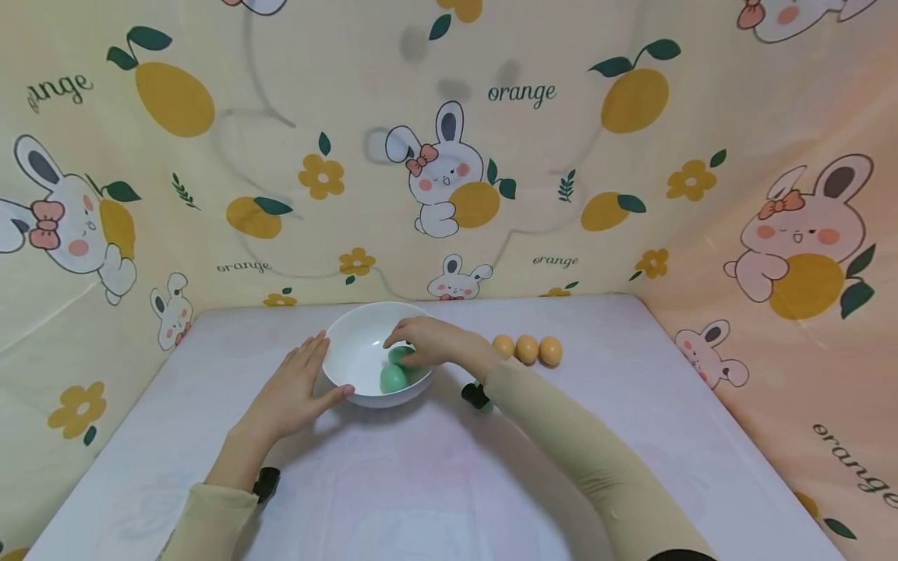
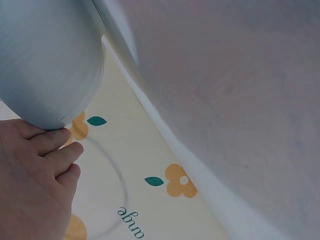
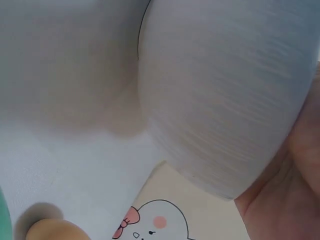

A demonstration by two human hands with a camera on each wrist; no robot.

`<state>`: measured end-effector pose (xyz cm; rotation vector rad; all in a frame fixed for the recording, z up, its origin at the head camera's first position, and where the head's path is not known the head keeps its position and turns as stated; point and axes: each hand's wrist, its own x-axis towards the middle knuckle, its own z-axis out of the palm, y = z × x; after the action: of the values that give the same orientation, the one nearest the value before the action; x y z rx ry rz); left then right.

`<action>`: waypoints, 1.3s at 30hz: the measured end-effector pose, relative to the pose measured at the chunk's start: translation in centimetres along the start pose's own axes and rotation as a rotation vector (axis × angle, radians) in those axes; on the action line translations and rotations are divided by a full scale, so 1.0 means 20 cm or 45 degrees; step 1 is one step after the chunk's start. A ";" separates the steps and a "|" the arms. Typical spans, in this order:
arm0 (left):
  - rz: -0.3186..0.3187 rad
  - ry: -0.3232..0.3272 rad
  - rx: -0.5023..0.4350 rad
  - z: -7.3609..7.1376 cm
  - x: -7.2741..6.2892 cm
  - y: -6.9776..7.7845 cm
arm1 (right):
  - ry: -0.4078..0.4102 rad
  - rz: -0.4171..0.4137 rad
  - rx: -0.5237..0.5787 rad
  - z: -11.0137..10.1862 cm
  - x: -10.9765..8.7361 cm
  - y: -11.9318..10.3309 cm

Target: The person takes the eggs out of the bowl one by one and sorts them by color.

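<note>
A white bowl [image 1: 358, 351] stands toward the back of the table. My left hand [image 1: 284, 397] rests against its left side, fingers fairly straight along the outer wall and thumb at the front rim. In the left wrist view these fingers [image 2: 55, 147] lie along the bowl's outside. Over the bowl's right rim reaches my right hand [image 1: 433, 340], its fingers curved around a green egg [image 1: 400, 354] inside the bowl. Another green egg [image 1: 394, 379] lies in the bowl just in front of it. The right wrist view shows the bowl's outer wall [image 3: 225, 100] beside the palm.
Three tan eggs [image 1: 527, 349] stand in a row right of the bowl, partly behind the right forearm. Something green [image 1: 484, 405] shows beneath the black wrist camera [image 1: 475, 396]. A printed cloth [image 1: 533, 156] with rabbits and oranges hangs behind the white table [image 1: 393, 483].
</note>
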<state>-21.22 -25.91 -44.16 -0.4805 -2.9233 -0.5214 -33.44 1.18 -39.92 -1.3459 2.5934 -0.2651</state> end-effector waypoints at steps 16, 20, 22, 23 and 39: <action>-0.012 -0.003 0.014 -0.01 0.01 0.01 | -0.039 0.008 0.036 0.02 0.04 0.02; -0.010 -0.003 0.024 0.00 0.01 0.01 | -0.033 -0.001 0.035 0.03 0.04 0.02; -0.008 -0.001 0.026 0.00 0.01 0.01 | -0.034 -0.004 0.033 0.03 0.04 0.02; -0.008 0.000 0.026 0.00 0.01 0.01 | -0.033 -0.003 0.035 0.03 0.04 0.02; -0.003 0.004 0.027 -0.01 0.01 0.01 | 0.091 -0.034 0.078 0.02 -0.01 0.00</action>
<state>-21.21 -25.68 -43.89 -0.4733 -2.9238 -0.4901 -33.21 1.39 -40.22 -1.3758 2.6037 -0.4007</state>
